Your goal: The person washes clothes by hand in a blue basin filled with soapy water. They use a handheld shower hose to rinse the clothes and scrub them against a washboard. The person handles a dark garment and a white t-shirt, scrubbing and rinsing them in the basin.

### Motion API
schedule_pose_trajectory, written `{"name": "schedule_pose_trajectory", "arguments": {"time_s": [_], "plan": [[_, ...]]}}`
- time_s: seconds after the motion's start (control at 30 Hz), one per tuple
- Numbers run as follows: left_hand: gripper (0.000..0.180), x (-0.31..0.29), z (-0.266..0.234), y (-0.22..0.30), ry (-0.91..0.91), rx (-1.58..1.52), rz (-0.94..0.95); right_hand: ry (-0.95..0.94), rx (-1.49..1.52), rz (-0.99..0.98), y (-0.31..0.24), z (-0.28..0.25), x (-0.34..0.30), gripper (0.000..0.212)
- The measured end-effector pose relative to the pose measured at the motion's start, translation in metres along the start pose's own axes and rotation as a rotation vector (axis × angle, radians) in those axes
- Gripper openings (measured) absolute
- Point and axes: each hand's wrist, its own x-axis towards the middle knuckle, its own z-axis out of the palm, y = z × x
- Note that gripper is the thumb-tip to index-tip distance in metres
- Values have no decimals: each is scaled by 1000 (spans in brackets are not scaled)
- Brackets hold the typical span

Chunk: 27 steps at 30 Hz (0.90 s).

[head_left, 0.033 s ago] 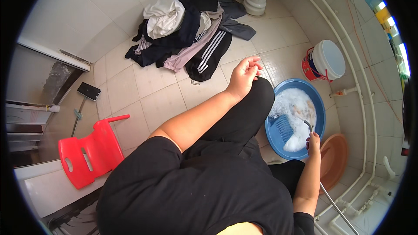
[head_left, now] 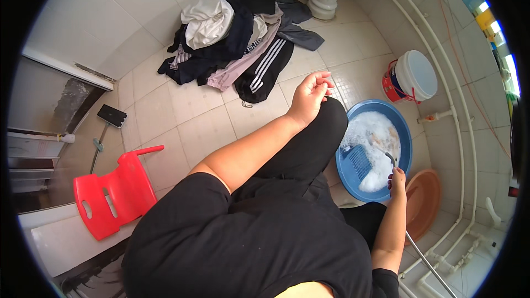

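Note:
At the right, my right hand (head_left: 397, 182) is wrapped round the grey handle of a hand shower (head_left: 390, 159), its head over a round blue basin (head_left: 407, 132). White suds (head_left: 371, 128) fill much of the basin. Something pale brown shows among them; its kind is unclear. A blue ridged washboard (head_left: 356, 164) leans inside, its lower part touching the foam. My left hand (head_left: 311, 98) rests by my raised knee, fingers loosely bent and slightly apart, with nothing visible in it.
A heap of clothes (head_left: 265, 72) lies on the tiles. A lidded white bucket (head_left: 415, 74) stands beyond the basin, an orange-brown basin (head_left: 428, 201) beside my right forearm. The shower hose (head_left: 425, 259) runs behind that arm. A red chair (head_left: 118, 193) stands at left; pipes (head_left: 461, 149) line the right wall.

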Motion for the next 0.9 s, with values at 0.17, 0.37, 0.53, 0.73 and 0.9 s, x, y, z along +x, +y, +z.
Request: {"name": "schedule_pose_trajectory", "arguments": {"time_s": [0.17, 0.37, 0.53, 0.73, 0.9], "plan": [[24, 6, 13, 5, -44, -6, 24, 64, 19, 9, 30, -13, 6, 35], [23, 6, 46, -5, -151, -55, 40, -39, 104, -3, 68, -36, 17, 34], [24, 4, 80, -17, -254, -14, -43, 37, 125, 92, 68, -53, -11, 35], [25, -2, 121, -47, -388, 32, -159, 86, 190, 91, 81, -78, -35, 32], [25, 0, 156, -67, -486, 144, -238, 63, 346, 92, 74, -93, -55, 29]]}}
